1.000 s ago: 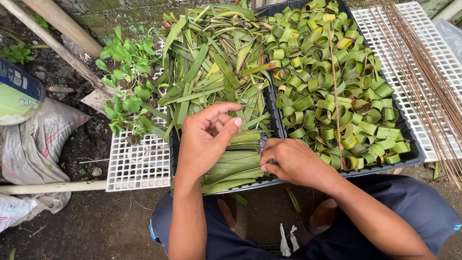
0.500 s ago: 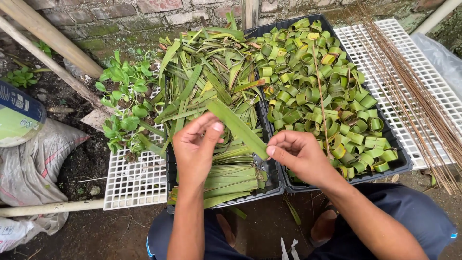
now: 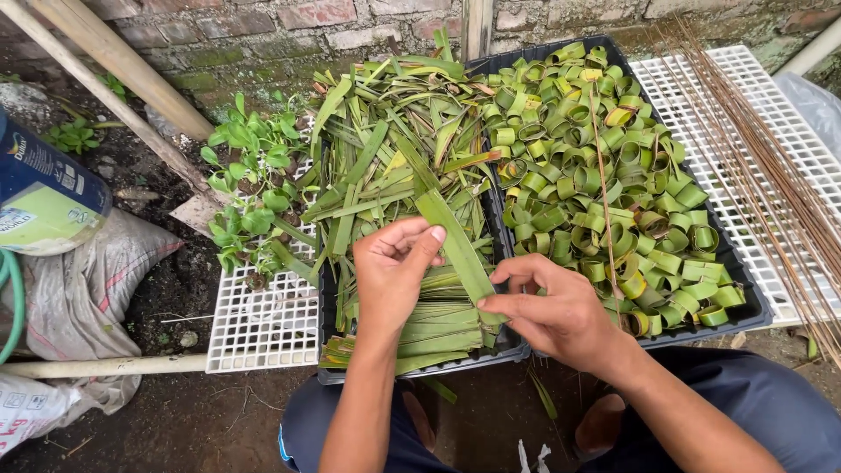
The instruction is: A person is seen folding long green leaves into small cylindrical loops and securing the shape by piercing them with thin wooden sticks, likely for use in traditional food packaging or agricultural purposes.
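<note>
We hold a long green leaf strip (image 3: 455, 241) between our two hands, above the near edge of the black tray of flat leaf strips (image 3: 399, 342); it runs slantwise from upper left down to lower right; our left hand (image 3: 394, 267) pinches it partway along, thumb and fingers (image 3: 435, 235) clenched on its edge, while our right hand (image 3: 547, 307) grasps its lower end, fingers curled tight around it just over the tray's rim. Under both hands the cut strips lie stacked flat and roughly parallel in the tray, with looser, longer leaves (image 3: 385, 149) heaped crosswise behind them; just beside it on the right stands a second black tray (image 3: 753, 307), filled with leaf strips rolled into small green rings (image 3: 604, 166); a thin brown stick (image 3: 604, 193) lies across those rings. Both trays rest on white plastic grids (image 3: 263, 324); on the right grid lies a bundle of thin brown sticks (image 3: 771, 175), well apart from our hands; at the left a small leafy plant (image 3: 250, 184) grows beside the flat-leaf tray. Farther left we see bamboo poles (image 3: 114, 79) leaning over bare soil, a grey sack (image 3: 79, 298) and a blue and green bag (image 3: 44, 197); a brick wall (image 3: 289, 22) runs behind; our knees in dark trousers (image 3: 753, 403) show at the bottom.
</note>
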